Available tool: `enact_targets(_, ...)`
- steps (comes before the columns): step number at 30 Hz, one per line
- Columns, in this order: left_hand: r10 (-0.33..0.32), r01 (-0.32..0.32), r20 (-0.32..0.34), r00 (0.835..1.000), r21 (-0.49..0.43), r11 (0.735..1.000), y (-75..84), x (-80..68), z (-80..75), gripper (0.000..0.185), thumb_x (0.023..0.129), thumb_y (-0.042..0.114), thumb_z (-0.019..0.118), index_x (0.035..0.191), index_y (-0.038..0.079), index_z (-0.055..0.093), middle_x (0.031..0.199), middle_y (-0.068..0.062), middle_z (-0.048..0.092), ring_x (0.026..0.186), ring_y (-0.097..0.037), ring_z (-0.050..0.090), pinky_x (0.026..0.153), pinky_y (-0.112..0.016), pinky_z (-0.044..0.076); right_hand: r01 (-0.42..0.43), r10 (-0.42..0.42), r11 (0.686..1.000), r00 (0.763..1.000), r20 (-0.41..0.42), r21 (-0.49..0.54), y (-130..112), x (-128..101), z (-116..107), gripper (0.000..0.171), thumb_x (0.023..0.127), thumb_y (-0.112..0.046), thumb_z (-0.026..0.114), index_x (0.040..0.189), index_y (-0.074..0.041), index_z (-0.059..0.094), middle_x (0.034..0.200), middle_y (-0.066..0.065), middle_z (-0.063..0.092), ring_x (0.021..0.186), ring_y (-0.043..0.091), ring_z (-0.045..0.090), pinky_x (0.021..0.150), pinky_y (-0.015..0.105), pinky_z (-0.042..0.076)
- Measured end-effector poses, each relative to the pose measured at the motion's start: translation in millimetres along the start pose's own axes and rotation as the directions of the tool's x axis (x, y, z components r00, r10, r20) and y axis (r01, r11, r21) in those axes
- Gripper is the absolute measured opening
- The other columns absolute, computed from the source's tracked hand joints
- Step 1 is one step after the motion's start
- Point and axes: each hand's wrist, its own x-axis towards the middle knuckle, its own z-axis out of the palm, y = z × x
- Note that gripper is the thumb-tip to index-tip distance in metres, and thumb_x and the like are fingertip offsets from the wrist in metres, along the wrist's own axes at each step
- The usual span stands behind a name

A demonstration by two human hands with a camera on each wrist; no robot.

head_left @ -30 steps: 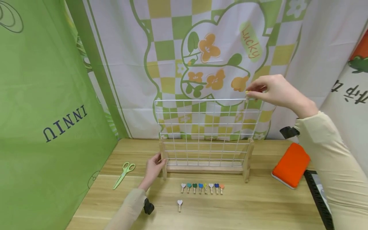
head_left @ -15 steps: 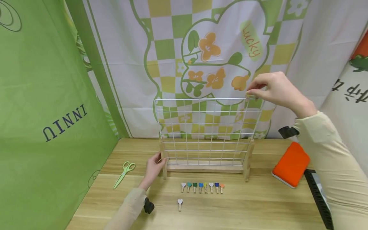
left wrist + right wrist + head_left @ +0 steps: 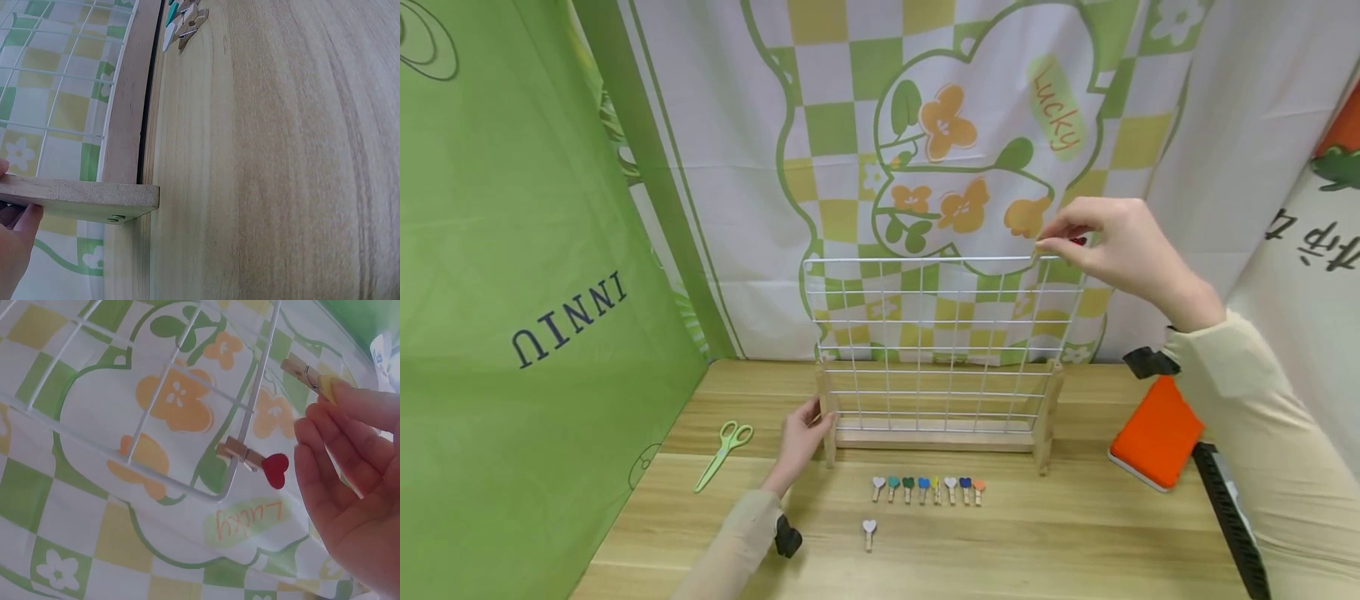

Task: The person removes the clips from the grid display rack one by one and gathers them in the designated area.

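My right hand [image 3: 1116,237] is at the upper right corner of the white wire grid [image 3: 921,260]. Between thumb and index finger it pinches a small wooden clothespin [image 3: 303,374] with a yellow end, beside the top wire in the right wrist view. A clothespin with a red heart [image 3: 275,470] is clipped on that wire near the corner. My left hand [image 3: 797,442] holds the left wooden leg [image 3: 81,194] of the grid's stand, thumb and fingers on either side of it. In front of the stand lies a row of several heart clothespins [image 3: 923,489].
One white heart clothespin [image 3: 869,533] lies apart, nearer the front. Green scissors [image 3: 722,454] rest on the table at left. To the right are an orange and white object [image 3: 1157,433] and a black-edged item [image 3: 1232,521] partly under the sleeve. A patterned curtain [image 3: 730,208] hangs behind.
My right hand has shifted slightly left and down along the grid's top with the yellow-ended clothespin. The red heart now shows behind its fingers. The left hand has stayed on the leg.
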Motion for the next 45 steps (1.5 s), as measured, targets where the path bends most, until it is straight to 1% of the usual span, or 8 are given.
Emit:
enact_targets(5, 0.002, -0.002, 0.009, 1.0, 0.007, 1.0, -0.7, -0.6, -0.5, 0.047, 0.092, -0.002, 0.064, 0.134, -0.017, 0.049, 0.131, -0.036, 0.057, 0.127, -0.047, 0.054, 0.104, -0.047, 0.051, 0.033, -0.032, 0.999, 0.999, -0.022, 0.031, -7, -10, 8, 0.015, 0.078, 0.001, 0.08, 0.088, -0.01, 0.076, 0.08, 0.002, 0.073, 0.075, -0.014, 0.05, 0.07, 0.002, 0.044)
enact_targets(9, 0.01, -0.01, 0.007, 1.0, 0.015, 1.0, -0.8, -0.9, -0.9, 0.046, 0.093, -0.002, 0.063, 0.134, -0.016, 0.049, 0.131, -0.036, 0.057, 0.126, -0.048, 0.054, 0.104, -0.047, 0.051, 0.041, -0.042, 0.997, 0.999, 0.007, 0.061, -13, -22, 23, 0.015, 0.079, 0.001, 0.08, 0.088, -0.01, 0.075, 0.082, 0.0, 0.074, 0.077, -0.01, 0.055, 0.072, 0.001, 0.047)
enact_targets(15, -0.002, 0.002, 0.004, 1.0, 0.011, 1.0, -0.7, 0.1, -1.1, 0.048, 0.092, -0.002, 0.064, 0.135, -0.016, 0.048, 0.132, -0.036, 0.056, 0.127, -0.048, 0.053, 0.104, -0.046, 0.051, 0.073, -0.082, 0.99, 0.994, 0.066, 0.124, -18, -52, 62, 0.017, 0.078, 0.001, 0.08, 0.087, -0.012, 0.074, 0.083, -0.003, 0.074, 0.074, 0.006, 0.064, 0.068, 0.015, 0.057)
enact_targets(21, -0.029, 0.029, -0.006, 1.0, 0.016, 0.999, -0.5, -0.1, -2.4, 0.05, 0.093, 0.0, 0.065, 0.136, -0.016, 0.047, 0.133, -0.036, 0.055, 0.128, -0.047, 0.053, 0.105, -0.048, 0.05, 0.061, -0.09, 0.978, 0.986, 0.142, 0.197, -27, -79, 109, 0.013, 0.079, -0.001, 0.08, 0.085, -0.011, 0.074, 0.08, -0.001, 0.073, 0.071, 0.008, 0.066, 0.062, 0.026, 0.061)
enact_targets(25, -0.017, 0.017, -0.009, 1.0, 0.016, 1.0, -0.9, -1.0, -2.9, 0.049, 0.092, 0.001, 0.066, 0.135, -0.015, 0.05, 0.131, -0.035, 0.057, 0.127, -0.046, 0.055, 0.104, -0.046, 0.051, -0.006, -0.06, 0.963, 0.97, 0.237, 0.27, -33, -98, 138, 0.003, 0.085, -0.007, 0.076, 0.087, -0.007, 0.074, 0.082, 0.001, 0.074, 0.072, 0.009, 0.067, 0.065, 0.025, 0.062)
enact_targets(30, -0.017, 0.017, -0.014, 1.0, 0.016, 1.0, 0.4, -2.4, -0.7, 0.046, 0.092, -0.002, 0.065, 0.134, -0.016, 0.05, 0.13, -0.036, 0.057, 0.126, -0.047, 0.055, 0.103, -0.046, 0.051, -0.054, -0.064, 0.935, 0.946, 0.318, 0.35, -42, -124, 170, 0.008, 0.089, -0.012, 0.073, 0.087, -0.004, 0.073, 0.082, 0.002, 0.074, 0.072, 0.008, 0.066, 0.064, 0.021, 0.061)
enact_targets(40, -0.023, 0.022, 0.019, 1.0, 0.038, 0.999, 41.4, -14.5, -2.5, 0.045, 0.093, -0.003, 0.062, 0.134, -0.018, 0.049, 0.131, -0.038, 0.056, 0.125, -0.049, 0.055, 0.104, -0.047, 0.051, -0.206, -0.029, 0.878, 0.879, 0.477, 0.433, -61, -169, 214, 0.004, 0.091, -0.01, 0.071, 0.09, -0.006, 0.074, 0.084, 0.002, 0.074, 0.073, 0.004, 0.067, 0.066, 0.015, 0.06)
enact_targets(45, -0.03, 0.029, 0.014, 0.999, 0.038, 0.999, 26.9, -8.4, -1.4, 0.046, 0.094, -0.001, 0.063, 0.135, -0.016, 0.049, 0.131, -0.036, 0.057, 0.125, -0.047, 0.056, 0.103, -0.047, 0.051, -0.235, -0.045, 0.847, 0.863, 0.504, 0.478, -72, -184, 232, 0.005, 0.09, -0.011, 0.071, 0.088, -0.007, 0.073, 0.083, 0.003, 0.074, 0.073, 0.002, 0.067, 0.068, 0.013, 0.06)
